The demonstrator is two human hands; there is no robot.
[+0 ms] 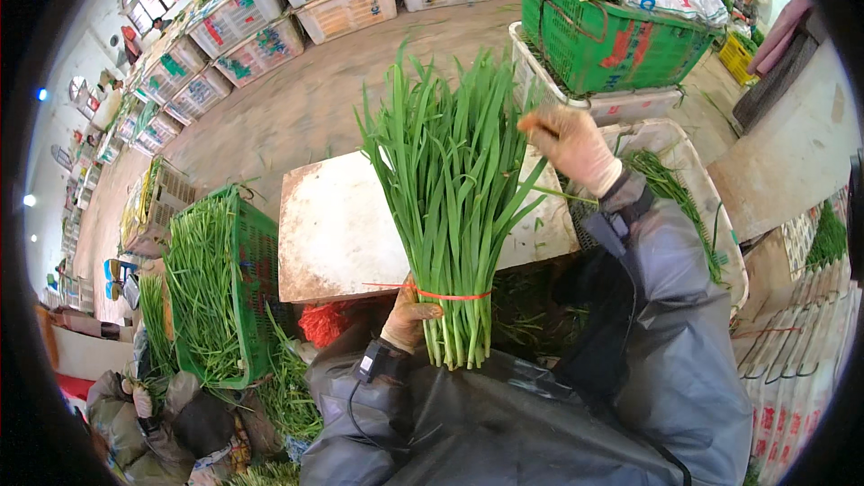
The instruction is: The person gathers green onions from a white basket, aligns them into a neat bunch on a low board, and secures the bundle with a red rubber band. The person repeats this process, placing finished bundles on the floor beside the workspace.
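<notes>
The left hand holds a bunch of green chives upright over the white counter, fingers clamped around the stalks at a red band. The gloved right hand reaches up to the leaf tips, fingers seemingly pinched on a blade. A green crate stands at left.

A thick bunch of long, flat green chive leaves stands upright above a worn white table. A thin red rubber band binds it near the pale cut stem ends at the bottom, and the leaf tips fan outward at the top.
</notes>
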